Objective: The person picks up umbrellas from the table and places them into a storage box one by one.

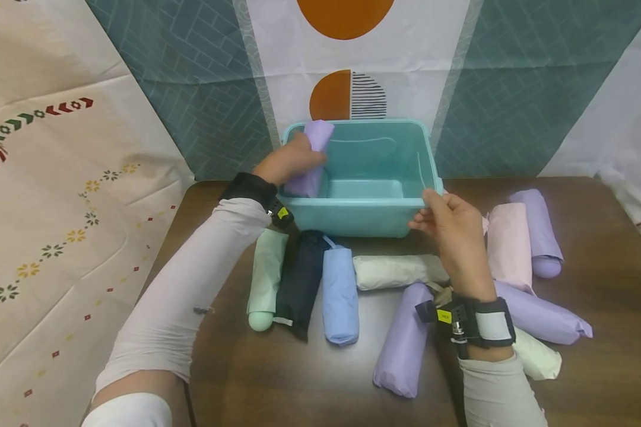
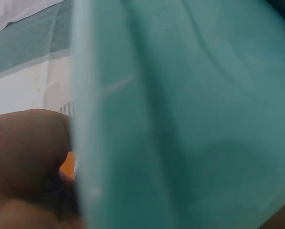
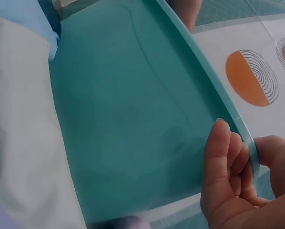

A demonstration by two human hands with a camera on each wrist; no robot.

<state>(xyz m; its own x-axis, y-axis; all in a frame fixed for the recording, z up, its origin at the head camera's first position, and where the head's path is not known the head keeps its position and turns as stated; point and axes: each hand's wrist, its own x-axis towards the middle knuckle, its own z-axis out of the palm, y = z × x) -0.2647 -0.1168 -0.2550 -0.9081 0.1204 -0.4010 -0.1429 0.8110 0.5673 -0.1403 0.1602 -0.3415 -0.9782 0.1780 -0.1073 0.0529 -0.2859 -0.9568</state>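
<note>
A teal plastic bin (image 1: 352,219) stands at the back of the table. My left hand (image 1: 294,159) grips a folded lilac umbrella (image 1: 319,135), tilted inside the bin's left end. In the left wrist view the bin's wall (image 2: 190,119) hides that umbrella, and only part of the hand (image 2: 28,162) shows. My right hand (image 1: 454,231) pinches the bin's front right rim; in the right wrist view its thumb and curled fingers (image 3: 218,162) lie on either side of the rim (image 3: 218,93).
Before the bin lie mint (image 1: 268,267), black (image 1: 301,279), blue (image 1: 340,296), cream (image 1: 395,271) and lilac (image 1: 403,344) folded umbrellas. More lie to the right: pink (image 1: 509,246), lilac (image 1: 536,228), another lilac (image 1: 545,314) and pale green (image 1: 536,356). A patterned cloth (image 1: 555,89) hangs behind the table.
</note>
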